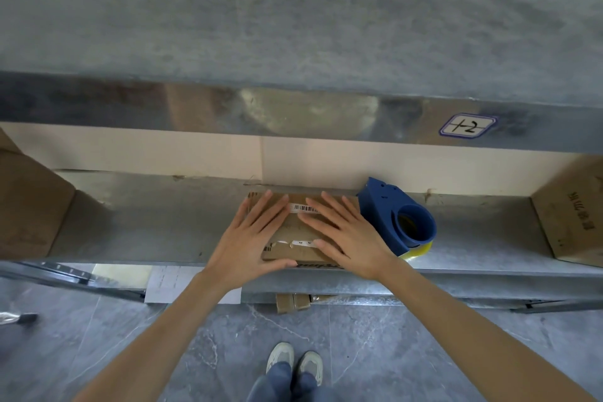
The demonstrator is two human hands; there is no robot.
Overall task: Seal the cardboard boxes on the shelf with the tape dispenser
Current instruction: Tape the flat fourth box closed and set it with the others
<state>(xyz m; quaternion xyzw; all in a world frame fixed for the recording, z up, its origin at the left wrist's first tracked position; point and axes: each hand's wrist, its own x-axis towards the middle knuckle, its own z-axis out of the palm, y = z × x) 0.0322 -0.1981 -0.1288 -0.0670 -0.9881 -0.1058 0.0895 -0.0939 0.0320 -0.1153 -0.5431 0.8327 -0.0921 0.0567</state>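
Observation:
A small brown cardboard box with white barcode labels lies flat on the metal shelf, near its front edge. My left hand rests palm down on the box's left half, fingers spread. My right hand lies flat on its right half, fingers spread too. Neither hand holds anything. A blue tape dispenser with a roll of yellowish tape stands on the shelf just right of the box, beside my right hand.
A larger cardboard box sits at the shelf's left end and another at its right end. An upper metal shelf overhangs, with a label "12". Below are grey floor tiles, a folded box, and my shoes.

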